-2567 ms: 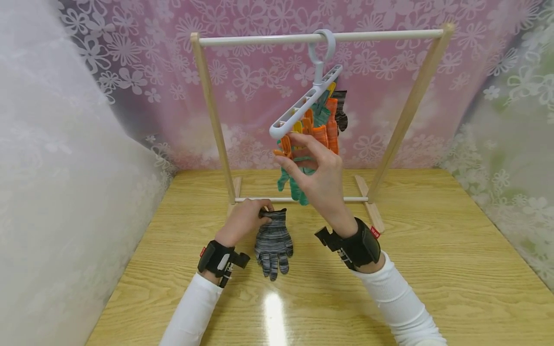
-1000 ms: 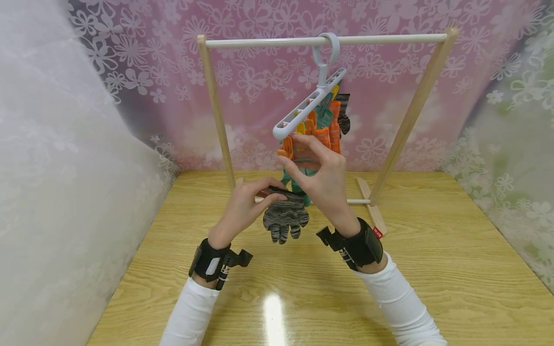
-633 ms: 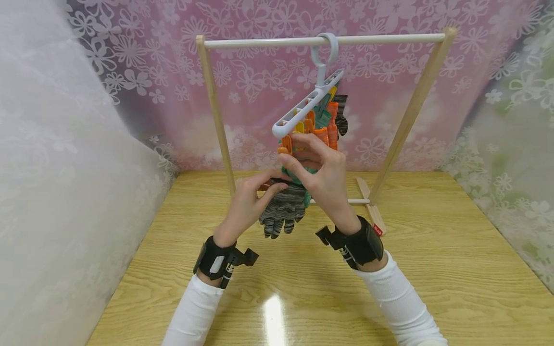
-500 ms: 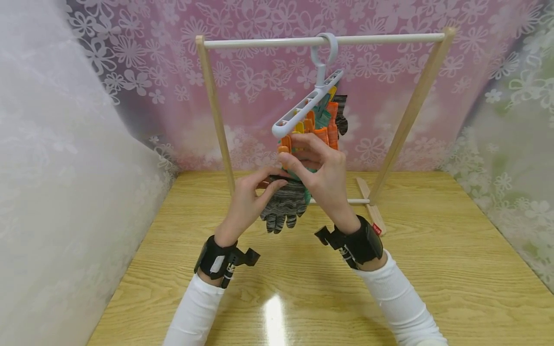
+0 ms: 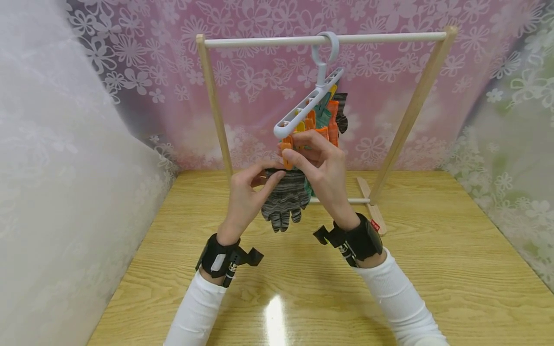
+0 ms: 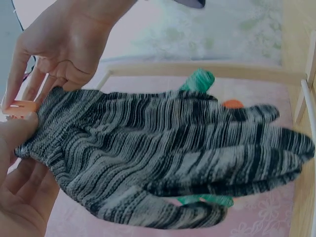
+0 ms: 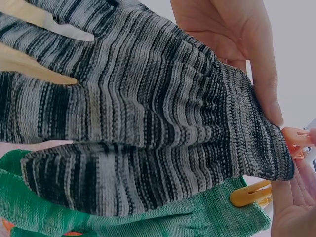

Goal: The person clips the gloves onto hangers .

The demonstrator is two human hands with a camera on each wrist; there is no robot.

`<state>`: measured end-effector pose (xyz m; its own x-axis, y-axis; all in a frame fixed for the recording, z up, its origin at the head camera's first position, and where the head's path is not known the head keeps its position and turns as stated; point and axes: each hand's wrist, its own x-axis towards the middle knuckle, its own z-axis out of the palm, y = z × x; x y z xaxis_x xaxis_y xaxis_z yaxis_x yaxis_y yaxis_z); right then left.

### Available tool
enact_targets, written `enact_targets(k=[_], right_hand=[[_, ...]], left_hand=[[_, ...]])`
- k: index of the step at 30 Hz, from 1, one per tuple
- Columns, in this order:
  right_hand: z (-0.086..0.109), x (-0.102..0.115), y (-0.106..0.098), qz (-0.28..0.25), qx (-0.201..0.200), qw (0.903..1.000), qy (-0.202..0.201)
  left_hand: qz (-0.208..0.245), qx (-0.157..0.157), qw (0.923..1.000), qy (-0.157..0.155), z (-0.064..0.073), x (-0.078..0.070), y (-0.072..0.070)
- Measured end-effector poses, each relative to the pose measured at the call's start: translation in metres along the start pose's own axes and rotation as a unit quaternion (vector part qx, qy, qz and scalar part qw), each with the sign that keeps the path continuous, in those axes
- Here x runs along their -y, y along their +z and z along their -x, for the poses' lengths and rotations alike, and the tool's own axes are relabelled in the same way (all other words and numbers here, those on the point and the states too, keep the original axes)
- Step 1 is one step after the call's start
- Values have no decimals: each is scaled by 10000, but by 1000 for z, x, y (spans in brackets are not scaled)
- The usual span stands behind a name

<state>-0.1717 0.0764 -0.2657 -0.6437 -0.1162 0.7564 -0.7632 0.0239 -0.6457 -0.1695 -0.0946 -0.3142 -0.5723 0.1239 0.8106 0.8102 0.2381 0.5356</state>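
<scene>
A grey-and-black striped knit glove hangs fingers down below the near end of a pale hanger. My left hand pinches its cuff between thumb and fingers. My right hand pinches an orange clothespin under the hanger's end. In the left wrist view, the clothespin sits at the edge of the glove's cuff; whether it bites the fabric I cannot tell. The right wrist view shows the striped glove in front of a green glove with a yellow-orange clothespin on its cuff.
The hanger hooks over the white rod of a wooden rack. Behind my right hand hang orange gloves, and a dark striped glove hangs at the far end. The rack stands on a wood-grain table before a floral curtain.
My left hand has lifted the striped glove from the table up to the clothespin. My right hand has stayed at the clothespin, which now points downward at the cuff.
</scene>
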Motion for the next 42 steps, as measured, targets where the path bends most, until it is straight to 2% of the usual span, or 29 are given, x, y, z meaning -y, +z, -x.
enact_targets(k=[8,15,24,32,36,42], right_hand=[[-3,0,0,-98,-3,9998,156],[-4,0,0,-220,45,9996,186],[-4,-1,0,-390,124,9988,255],[-1,-2,-2,-418,88,9987,263],[1,-2,-1,-336,155,9991,194],[2,-8,2,-327,314,9989,111]], left_hand=[[419,-336,9984,-182,-3,-3,2],[555,-538,9968,-210,-5,-4,6],[1039,-907,9899,-325,-7,-7,11],[1082,-1197,9864,-300,-8,-9,18],[1060,-1228,9863,-302,-7,-8,19],[983,-1165,9869,-528,-5,-4,15]])
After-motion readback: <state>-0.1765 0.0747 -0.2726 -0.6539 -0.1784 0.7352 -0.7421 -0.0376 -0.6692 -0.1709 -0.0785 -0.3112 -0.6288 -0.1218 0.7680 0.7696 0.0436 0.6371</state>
